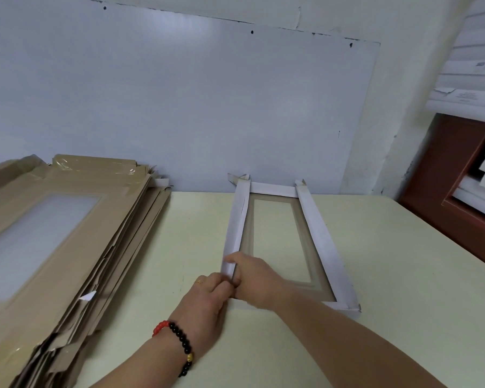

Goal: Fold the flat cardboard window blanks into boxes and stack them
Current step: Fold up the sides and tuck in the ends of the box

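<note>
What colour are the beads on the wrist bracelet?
Mostly black, some red, one gold, on the bracelet in the head view.

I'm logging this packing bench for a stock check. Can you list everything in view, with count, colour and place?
Box being folded: one, white walls, clear window, table centre.
Flat blanks: one stack, count unclear, tan with clear windows, table left.
Table: one, pale cream.
Board: one, pale grey, leaning behind the table.
White stacked sheets: count unclear, upper right.
Brown shelf: one, right.
Bead bracelet: one, black and red, left wrist.
Left hand: grip on the box's near-left corner.
Right hand: same corner, pinching the left wall.
</note>
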Available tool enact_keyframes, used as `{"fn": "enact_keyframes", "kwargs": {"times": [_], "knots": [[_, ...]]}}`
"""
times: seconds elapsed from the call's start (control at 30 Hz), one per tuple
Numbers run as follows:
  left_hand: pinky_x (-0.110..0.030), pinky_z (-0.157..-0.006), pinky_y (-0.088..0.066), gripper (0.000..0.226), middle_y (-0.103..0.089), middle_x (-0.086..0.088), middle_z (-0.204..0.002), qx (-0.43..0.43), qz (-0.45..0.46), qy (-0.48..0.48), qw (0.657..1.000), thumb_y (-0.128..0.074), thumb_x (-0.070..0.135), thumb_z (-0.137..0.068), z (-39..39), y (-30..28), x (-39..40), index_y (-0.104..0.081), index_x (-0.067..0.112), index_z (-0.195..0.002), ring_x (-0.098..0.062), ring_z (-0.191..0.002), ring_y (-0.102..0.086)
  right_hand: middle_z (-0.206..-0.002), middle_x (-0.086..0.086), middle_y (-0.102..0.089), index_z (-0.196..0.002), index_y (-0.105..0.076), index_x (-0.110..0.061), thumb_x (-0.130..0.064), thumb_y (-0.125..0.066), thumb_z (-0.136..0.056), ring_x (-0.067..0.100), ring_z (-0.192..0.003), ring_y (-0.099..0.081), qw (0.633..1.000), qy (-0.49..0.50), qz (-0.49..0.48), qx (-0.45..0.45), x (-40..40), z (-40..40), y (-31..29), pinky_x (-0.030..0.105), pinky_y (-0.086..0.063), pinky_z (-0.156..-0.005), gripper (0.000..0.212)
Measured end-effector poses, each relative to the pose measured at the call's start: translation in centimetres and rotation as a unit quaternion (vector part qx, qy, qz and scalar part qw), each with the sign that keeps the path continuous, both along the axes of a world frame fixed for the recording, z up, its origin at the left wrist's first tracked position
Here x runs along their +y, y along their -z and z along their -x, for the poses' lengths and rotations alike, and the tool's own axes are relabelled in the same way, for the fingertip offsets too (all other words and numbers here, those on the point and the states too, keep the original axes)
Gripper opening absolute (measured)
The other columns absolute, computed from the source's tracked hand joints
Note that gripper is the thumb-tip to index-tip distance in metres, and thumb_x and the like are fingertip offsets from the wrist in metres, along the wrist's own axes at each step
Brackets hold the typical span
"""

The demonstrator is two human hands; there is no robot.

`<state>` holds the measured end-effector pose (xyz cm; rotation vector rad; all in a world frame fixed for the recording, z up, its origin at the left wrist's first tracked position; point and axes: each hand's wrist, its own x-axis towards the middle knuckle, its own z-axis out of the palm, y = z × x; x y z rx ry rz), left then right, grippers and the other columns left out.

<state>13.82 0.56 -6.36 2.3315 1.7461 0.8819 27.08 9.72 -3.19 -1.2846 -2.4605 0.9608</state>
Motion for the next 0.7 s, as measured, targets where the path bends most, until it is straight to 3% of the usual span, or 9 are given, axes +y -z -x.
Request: {"fn": "enact_keyframes", "kwargs": {"times": [0.07,0.13,0.23,0.3,0.37,0.47,0.53,0.6,0.7], "knots": [[-0.026,-0.078,-0.038,0.041,-0.055,0.001,-0.112,0.043,0.027,-0.035,0.998,-0.038,-0.001,-0.086,-0.6,-0.1,0.0,-0.053,0.016,-0.120,-0.020,-0.092,-0.042,-0.093,-0.006,-0.060,-0.141,-0.035,-0.023,-0.031,-0.071,-0.082,0.017,-0.085,-0.059,0.999,0.014,-0.025,-0.045,-0.1,-0.1,-0.3,0.032,-0.051,-0.073,0.069],[-0.024,-0.072,-0.029,0.042,-0.053,0.001,-0.111,0.111,0.076,-0.068,0.989,-0.027,0.001,-0.082,-1.4,-0.8,0.2,-0.042,0.019,-0.117,-0.018,-0.090,-0.033,-0.109,0.000,-0.063,-0.139,-0.036,-0.024,-0.037,-0.067,-0.084,0.022,-0.097,-0.060,0.994,0.025,-0.057,-0.087,-0.5,-0.7,-0.7,0.032,-0.049,-0.078,0.064],[-0.029,-0.072,-0.024,0.051,-0.057,-0.002,-0.104,0.208,0.101,-0.087,0.969,-0.014,0.003,-0.065,-2.3,-2.1,0.8,-0.038,0.020,-0.106,-0.022,-0.091,-0.034,-0.109,0.002,-0.066,-0.128,-0.046,-0.026,-0.041,-0.054,-0.092,0.024,-0.101,-0.060,0.981,0.026,-0.156,-0.112,-1.6,-2.8,-1.1,0.031,-0.046,-0.082,0.040],[-0.034,-0.083,-0.025,0.050,-0.059,-0.003,-0.099,0.255,0.088,-0.090,0.959,-0.009,0.007,-0.059,-2.5,-2.2,1.1,-0.035,0.022,-0.100,-0.025,-0.100,-0.037,-0.102,-0.002,-0.067,-0.117,-0.054,-0.027,-0.041,-0.046,-0.095,0.021,-0.097,-0.059,0.963,0.028,-0.247,-0.103,-2.2,-5.2,-1.3,0.028,-0.039,-0.078,0.027],[-0.041,-0.103,-0.018,0.052,-0.060,-0.003,-0.098,0.286,0.076,-0.081,0.952,-0.010,0.007,-0.060,-2.7,-2.1,1.0,-0.038,0.020,-0.101,-0.027,-0.113,-0.036,-0.097,-0.008,-0.066,-0.110,-0.059,-0.029,-0.046,-0.044,-0.094,0.014,-0.098,-0.056,0.949,0.007,-0.300,-0.100,-2.5,-8.5,-1.4,0.025,-0.035,-0.083,0.028],[-0.046,-0.113,-0.003,0.047,-0.061,-0.005,-0.098,0.307,0.074,-0.062,0.947,-0.017,0.001,-0.065,-3.1,-2.5,0.8,-0.043,0.017,-0.101,-0.026,-0.119,-0.033,-0.106,-0.020,-0.054,-0.108,-0.058,-0.035,-0.062,-0.037,-0.082,0.002,-0.114,-0.041,0.945,-0.031,-0.280,-0.168,-2.4,-14.2,-1.1,0.023,-0.028,-0.095,0.043],[-0.044,-0.113,-0.006,0.042,-0.061,-0.008,-0.098,0.330,0.064,-0.037,0.941,-0.021,0.000,-0.069,-3.6,-2.8,1.1,-0.045,0.016,-0.100,-0.026,-0.115,-0.038,-0.114,-0.025,-0.043,-0.108,-0.056,-0.040,-0.062,-0.043,-0.076,-0.001,-0.120,-0.029,0.950,0.005,-0.245,-0.192,-1.9,-17.6,-0.8,0.023,-0.025,-0.095,0.041],[-0.039,-0.107,-0.018,0.045,-0.059,-0.010,-0.104,0.354,0.072,-0.013,0.932,-0.021,0.001,-0.072,-4.2,-3.0,1.7,-0.048,0.014,-0.106,-0.027,-0.109,-0.045,-0.116,-0.023,-0.041,-0.108,-0.060,-0.039,-0.047,-0.056,-0.082,0.003,-0.117,-0.032,0.951,0.040,-0.242,-0.189,-1.8,-19.8,-0.3,0.020,-0.029,-0.094,0.028],[-0.038,-0.095,-0.032,0.031,-0.051,-0.012,-0.118,0.340,0.122,0.000,0.933,-0.034,0.007,-0.088,-5.6,-2.8,2.6,-0.046,0.012,-0.116,-0.030,-0.110,-0.047,-0.112,-0.017,-0.045,-0.104,-0.066,-0.030,-0.029,-0.057,-0.090,0.007,-0.104,-0.041,0.945,0.053,-0.263,-0.190,-1.9,-20.3,0.8,0.013,-0.030,-0.083,0.017]]}}
